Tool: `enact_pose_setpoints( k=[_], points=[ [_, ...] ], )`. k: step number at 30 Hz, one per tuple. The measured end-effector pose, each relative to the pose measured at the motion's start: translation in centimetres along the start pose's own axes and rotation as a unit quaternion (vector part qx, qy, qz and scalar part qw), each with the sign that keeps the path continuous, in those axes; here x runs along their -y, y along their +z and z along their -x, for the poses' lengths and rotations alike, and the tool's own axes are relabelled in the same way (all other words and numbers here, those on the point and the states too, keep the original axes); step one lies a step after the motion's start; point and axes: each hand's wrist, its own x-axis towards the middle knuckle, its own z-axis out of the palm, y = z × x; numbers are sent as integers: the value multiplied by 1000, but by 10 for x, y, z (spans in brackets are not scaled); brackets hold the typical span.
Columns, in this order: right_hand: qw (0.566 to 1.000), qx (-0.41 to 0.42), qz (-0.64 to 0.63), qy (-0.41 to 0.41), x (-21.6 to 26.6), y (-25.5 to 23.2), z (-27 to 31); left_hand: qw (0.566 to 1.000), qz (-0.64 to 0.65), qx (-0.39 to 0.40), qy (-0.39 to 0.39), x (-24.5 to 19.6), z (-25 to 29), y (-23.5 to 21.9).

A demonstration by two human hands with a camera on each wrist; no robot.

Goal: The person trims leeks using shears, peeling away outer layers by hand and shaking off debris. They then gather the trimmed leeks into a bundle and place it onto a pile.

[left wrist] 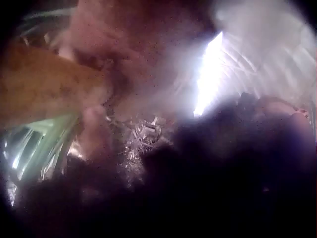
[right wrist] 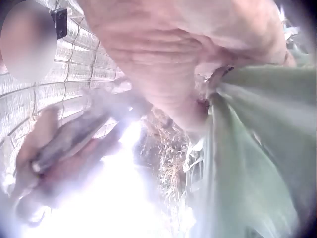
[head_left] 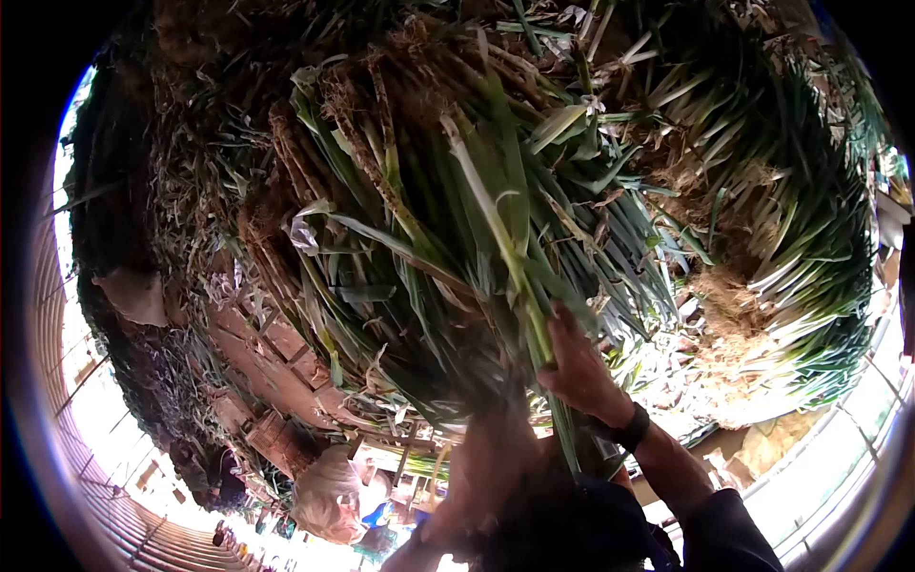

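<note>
My right hand [head_left: 579,370] grips a long leek [head_left: 490,212] by its green part, its pale stem pointing away over a heap of leeks [head_left: 419,181]. From that fist, in the right wrist view, broad green leaves [right wrist: 257,158] spread downward. My left hand [head_left: 496,439] is a motion blur just left of the right one, near the front of the heap. In the left wrist view it pinches a yellow-brown leaf [left wrist: 44,89] that narrows between the fingers. Dark shadow covers the lower part of that view.
More leeks with roots and white stems [head_left: 801,257] are stacked along the right. Dry leaf litter [head_left: 191,181] covers the left side, with bare brown boards [head_left: 276,362] in front of it. A pale sack-like bundle [head_left: 329,496] stands at the near left.
</note>
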Motion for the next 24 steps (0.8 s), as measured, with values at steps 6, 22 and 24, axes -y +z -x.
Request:
enact_pose_setpoints(
  k=[6,22,24],
  points=[
    [996,23,-76,47,3,-17,2,999,12,47,-4,-14,-4,-18],
    [988,79,-69,116,-22,17,21,995,91,-26,-7,-17,-211,-74],
    [990,75,-60,108,-17,23,23,996,83,-44,10,-12,-194,-72]
  ],
)
